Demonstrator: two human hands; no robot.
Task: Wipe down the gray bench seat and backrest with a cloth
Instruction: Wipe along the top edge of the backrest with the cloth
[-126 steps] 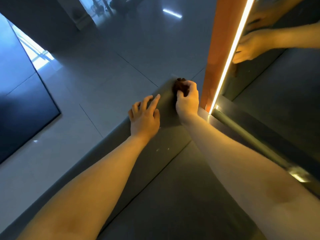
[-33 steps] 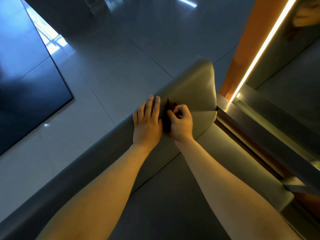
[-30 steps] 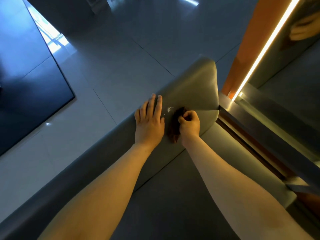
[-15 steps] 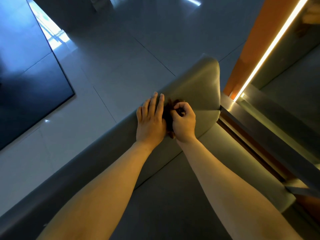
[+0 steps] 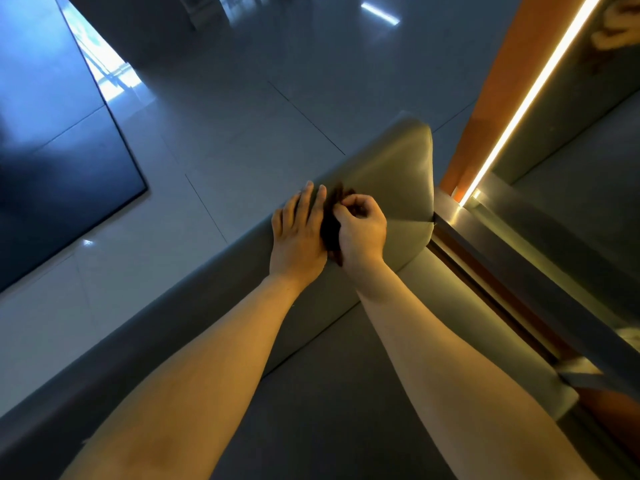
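Orange panel (image 5: 498,102) beside gray backrest (image 5: 391,168)

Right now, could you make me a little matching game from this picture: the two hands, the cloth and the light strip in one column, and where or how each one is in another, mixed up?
Things:
1. left hand
2. right hand
3. cloth
4. light strip

States:
A. glowing along the orange panel
B. flat on the bench backrest, fingers straight
C. dark, bunched between the two hands
D. fingers curled round the cloth

Pairs: 1-B, 2-D, 3-C, 4-A.
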